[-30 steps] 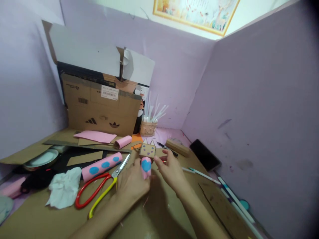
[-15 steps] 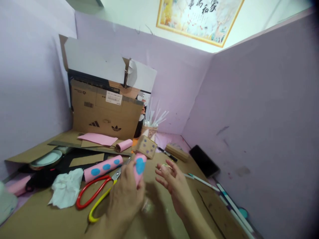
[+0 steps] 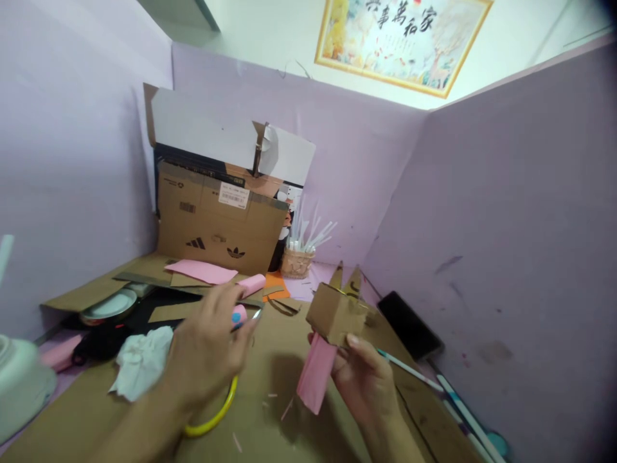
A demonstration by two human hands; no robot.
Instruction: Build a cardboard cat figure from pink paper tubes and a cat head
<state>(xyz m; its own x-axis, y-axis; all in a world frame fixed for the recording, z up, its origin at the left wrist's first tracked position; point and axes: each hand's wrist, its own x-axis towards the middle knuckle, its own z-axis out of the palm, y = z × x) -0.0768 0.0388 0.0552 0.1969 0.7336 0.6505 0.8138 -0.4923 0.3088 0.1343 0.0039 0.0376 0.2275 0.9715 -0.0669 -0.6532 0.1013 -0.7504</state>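
Observation:
A small cardboard box head [image 3: 332, 315] with two pointed ears is joined to a pink paper tube [image 3: 317, 376]. My right hand [image 3: 361, 379] grips this cardboard figure just below the head, and its plain back faces me. My left hand [image 3: 207, 341] hovers empty, fingers apart, over the scissors and another pink tube with blue dots [image 3: 238, 316]. Of the scissors, the yellow handle [image 3: 216, 418] and a blade tip show; the rest lies hidden under the hand. Left of that hand is a crumpled white tissue [image 3: 143, 360].
Behind stands an open cardboard box [image 3: 219, 225], with a woven basket [image 3: 297, 262] of white sticks beside it. A black phone [image 3: 409, 325] leans at the right wall near several pens. A white bottle [image 3: 24, 379] is at the left edge. Pink scraps lie on the cardboard surface.
The cardboard figure has passed from my left hand to my right and turned its back to me. My left hand has moved left, over the scissors and dotted tube. The view shifted slightly.

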